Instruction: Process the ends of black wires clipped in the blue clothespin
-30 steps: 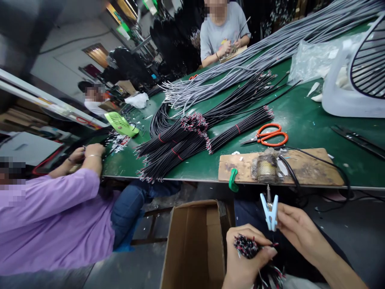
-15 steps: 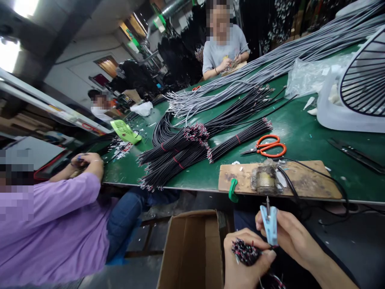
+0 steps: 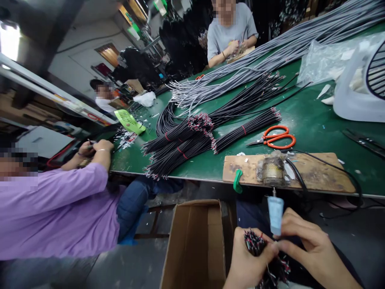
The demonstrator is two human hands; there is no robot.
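My left hand point(image 3: 251, 257) is closed around the wires point(image 3: 254, 241), near right, beside the box point(image 3: 195, 241). My right hand point(image 3: 309, 245) curls just beside the clip point(image 3: 276, 216); whether it pinches anything, I cannot tell

Light-blue clothespin point(image 3: 276, 216) motion-blurred; wire bundle point(image 3: 254, 241) partly hidden.
Left hand point(image 3: 250, 257) covers part of the bundle; whether right hand point(image 3: 311, 243) grips a wire, too small to tell. Desk fan point(image 3: 349, 98) and grey cables point(image 3: 264, 51) run off right edge.
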